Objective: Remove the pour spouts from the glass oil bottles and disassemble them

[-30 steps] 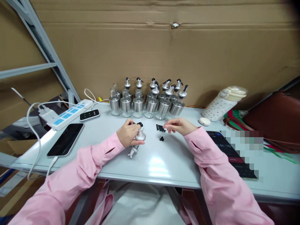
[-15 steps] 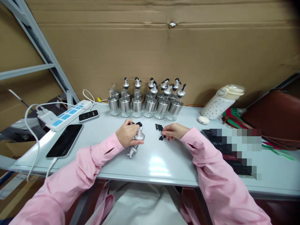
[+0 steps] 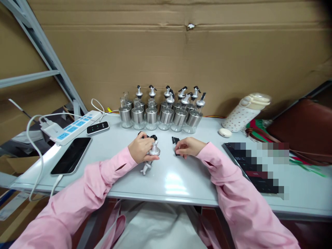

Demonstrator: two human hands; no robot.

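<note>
My left hand (image 3: pixel 140 148) is closed round a silver bottle pourer (image 3: pixel 155 149), which stands upright between thumb and fingers. Just below that hand lies a second silver pourer (image 3: pixel 147 168), partly covered. Black parts (image 3: pixel 153 137) show beyond my left fingertips. My right hand (image 3: pixel 190 147) rests low on the table with fingertips pinched over small black pieces (image 3: pixel 177 153); what they grip is hidden. Beside these fingers lie short black strips (image 3: pixel 175 139) in a row.
Several glass bottles with steel sleeves (image 3: pixel 151 116) stand at the back, many topped with pourers. To the left are a power strip (image 3: pixel 77 126), a phone (image 3: pixel 71 155) and a small black device (image 3: pixel 98 128). A tumbler (image 3: pixel 242 114), white round case (image 3: pixel 224 132) and dark tablet (image 3: pixel 249 166) occupy the right.
My right hand has shifted slightly left, so its fingers now cover most of the small black pieces. My left hand stays put with the pourer.
</note>
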